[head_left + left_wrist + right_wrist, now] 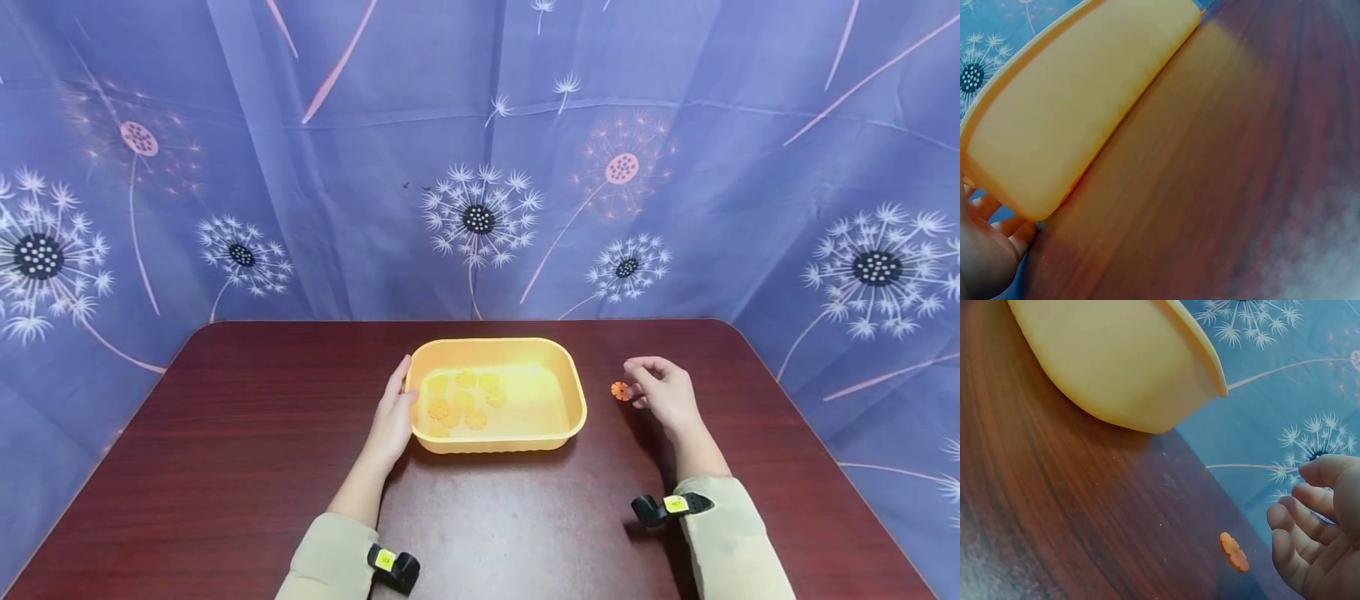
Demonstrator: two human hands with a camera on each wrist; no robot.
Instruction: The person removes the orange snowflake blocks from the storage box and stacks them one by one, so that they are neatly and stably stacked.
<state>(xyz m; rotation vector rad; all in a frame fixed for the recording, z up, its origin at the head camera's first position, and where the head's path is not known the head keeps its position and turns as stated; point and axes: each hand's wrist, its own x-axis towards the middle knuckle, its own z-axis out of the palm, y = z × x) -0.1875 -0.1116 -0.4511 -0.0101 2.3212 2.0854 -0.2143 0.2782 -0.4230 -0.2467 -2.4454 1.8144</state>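
A yellow plastic basin [525, 442] stands on the table, with several flower-shaped yellow-orange pieces [476, 418] lying in its left half. My left hand [392, 417] grips the basin's left end, thumb over the rim and fingers against the outer wall. The left wrist view shows those fingers [1019, 232] by the basin's lower corner. To the right of the basin, an orange flower-shaped piece [619, 391] lies flat on the table. Beside it my right hand [663, 392] hovers with loosely bent fingers. In the right wrist view this orange piece [1234, 552] is apart from the fingertips.
The dark red wooden table [225, 467] reflects light near its front. Behind and around it hangs a blue curtain [360, 208] with dandelion prints. A black strap with a camera sits on each sleeve cuff.
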